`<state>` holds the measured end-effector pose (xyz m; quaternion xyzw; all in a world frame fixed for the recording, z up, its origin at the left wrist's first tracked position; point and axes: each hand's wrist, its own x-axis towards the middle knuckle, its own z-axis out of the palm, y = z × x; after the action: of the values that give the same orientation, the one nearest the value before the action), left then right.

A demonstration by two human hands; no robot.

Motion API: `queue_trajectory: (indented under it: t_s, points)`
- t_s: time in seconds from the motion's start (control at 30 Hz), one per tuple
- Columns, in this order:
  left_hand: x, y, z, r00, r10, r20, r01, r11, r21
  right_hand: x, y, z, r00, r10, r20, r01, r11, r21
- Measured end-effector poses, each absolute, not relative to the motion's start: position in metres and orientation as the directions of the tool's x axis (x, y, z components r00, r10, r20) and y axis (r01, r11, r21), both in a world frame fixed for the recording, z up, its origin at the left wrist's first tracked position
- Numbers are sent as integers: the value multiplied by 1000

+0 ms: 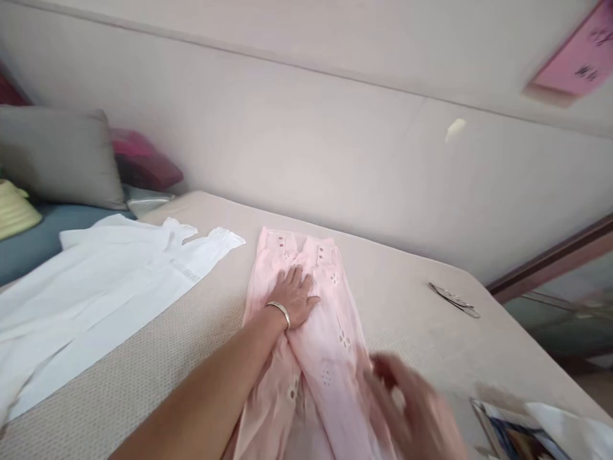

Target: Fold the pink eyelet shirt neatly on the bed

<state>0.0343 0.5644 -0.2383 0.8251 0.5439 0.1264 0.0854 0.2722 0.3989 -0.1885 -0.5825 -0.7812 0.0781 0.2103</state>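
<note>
Trousers (311,332), pink, lie flat on our bed (412,319). Our left hand (297,297) presses them, fingers spread; our right hand (412,409) is blurred, fingers unreadable. Thin cloth may bunch if either hand drags.

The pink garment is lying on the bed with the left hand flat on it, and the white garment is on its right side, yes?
Not quite. The white garment lies to the left of the pink garment, not the right. The head view shows it. The rest holds: the pink garment is on the bed and the left hand lies flat on it.
</note>
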Motion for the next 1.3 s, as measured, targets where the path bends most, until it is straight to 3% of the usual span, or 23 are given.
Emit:
queue_trajectory:
  t_s: [0.13,0.3,0.6,0.73,0.8,0.87,0.93,0.97,1.03,1.07,1.1,1.17,1.23,1.3]
  points:
    - [35,561,-245,376,920,113,868,-393,304,247,567,-185,42,996,82,846,8,-534]
    - [34,561,-242,380,917,121,867,-398,301,223,695,-209,169,986,-14,826,-149,-544]
    - [35,560,-238,384,910,160,863,-415,289,234,727,-218,136,988,74,868,-83,-489]
    - [35,561,-239,381,913,148,862,-409,300,229,724,-215,164,983,87,923,-122,-364]
    - [37,562,-236,379,901,209,856,-428,290,218,724,-214,188,970,157,946,-135,-294]
    - [42,562,-230,404,859,314,809,-496,315,203,726,-214,71,966,249,981,-22,-194]
    - [47,562,-225,424,821,383,692,-566,447,185,733,-218,-131,952,275,984,159,-84]
    - [49,564,-222,404,831,381,603,-556,573,176,738,-221,-214,942,259,971,234,-47]
    - [51,568,-219,293,915,277,317,-366,875,162,751,-228,-286,935,210,954,298,-27]
    - [50,571,-218,230,956,181,105,-209,972,157,758,-231,-291,936,197,953,302,-31]
    - [49,574,-218,177,981,74,-127,-51,991,154,765,-234,-291,937,192,953,302,-28]
    - [43,582,-217,122,984,-131,-502,175,847,150,775,-236,-296,933,203,953,302,0]
    - [34,588,-218,112,951,-287,-671,285,684,148,781,-235,-314,926,208,949,313,40]
    - [27,592,-220,128,916,-381,-710,352,610,147,784,-231,-330,926,184,944,326,54]
